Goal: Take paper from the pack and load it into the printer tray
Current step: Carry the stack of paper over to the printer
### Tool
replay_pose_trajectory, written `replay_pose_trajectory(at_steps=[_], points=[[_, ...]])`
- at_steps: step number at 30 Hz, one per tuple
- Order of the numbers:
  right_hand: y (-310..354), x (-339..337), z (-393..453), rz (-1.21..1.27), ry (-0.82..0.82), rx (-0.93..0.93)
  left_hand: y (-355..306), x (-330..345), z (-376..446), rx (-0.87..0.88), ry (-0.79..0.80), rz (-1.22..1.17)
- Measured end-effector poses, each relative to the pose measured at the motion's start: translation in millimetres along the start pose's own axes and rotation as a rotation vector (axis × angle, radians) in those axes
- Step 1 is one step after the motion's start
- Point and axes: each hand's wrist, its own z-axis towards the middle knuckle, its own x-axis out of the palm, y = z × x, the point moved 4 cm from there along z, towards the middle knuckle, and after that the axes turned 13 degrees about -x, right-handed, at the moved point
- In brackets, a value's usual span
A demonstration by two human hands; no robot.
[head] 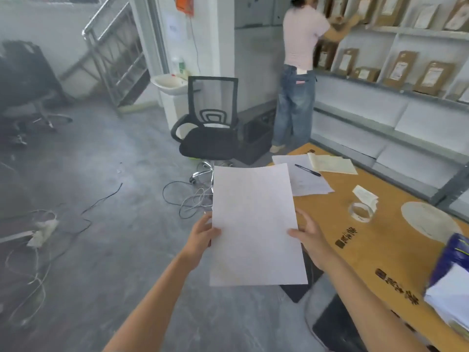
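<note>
Paper (256, 224) between left hand (203, 236), right hand (308, 237); pack (451, 273) on table (368, 252).

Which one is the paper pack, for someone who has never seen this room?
Find the brown table on the right. At its near right corner lies the pack: a torn-open blue wrapper with white sheets spilling out. The loose papers at the far end have no wrapper.

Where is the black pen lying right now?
In the head view, the black pen lies on loose white sheets at the far end of the wooden table, right of centre, beside an open notebook.
</note>
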Motion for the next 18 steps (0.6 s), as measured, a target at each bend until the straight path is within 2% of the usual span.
replay_pose_trajectory(at_steps=[8,18], points=[[9.8,185.9,102.0,-0.054,0.337,-0.01,-11.9,-178.6,-6.9,0.004,-0.312,-0.103],[6.8,416.0,215.3,-0.062,0.686,-0.034,-32.7,-365.5,-14.8,0.033,-0.675,-0.206]])
